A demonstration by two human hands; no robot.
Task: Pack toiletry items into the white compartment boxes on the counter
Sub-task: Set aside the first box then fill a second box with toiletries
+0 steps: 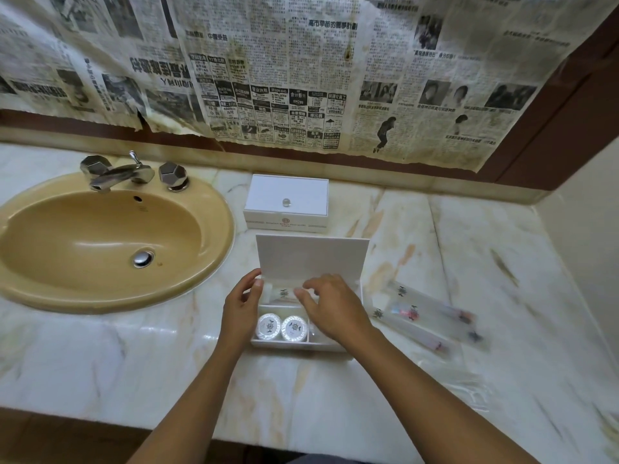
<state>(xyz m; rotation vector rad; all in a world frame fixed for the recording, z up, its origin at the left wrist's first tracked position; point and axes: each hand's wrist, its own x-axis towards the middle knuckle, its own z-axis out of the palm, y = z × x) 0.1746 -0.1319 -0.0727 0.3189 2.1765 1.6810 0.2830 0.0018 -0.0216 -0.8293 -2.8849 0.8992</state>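
My left hand (242, 309) steadies the open white compartment box (348, 344) while my right hand's (330, 308) loosely spread, seemingly empty fingers (306, 301) should press the clear sachet (283, 293) flat

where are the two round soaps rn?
In the head view, the two round soaps lie side by side in the front-left compartment of the open white box, between the left hand and right hand.

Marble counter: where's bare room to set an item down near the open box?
Free: the marble counter in front of the open white compartment box, between the forearms, and the strip between the tan oval sink and the box. Crowded: right of the box, where clear sachets lie, and behind it, the closed white lidded box.
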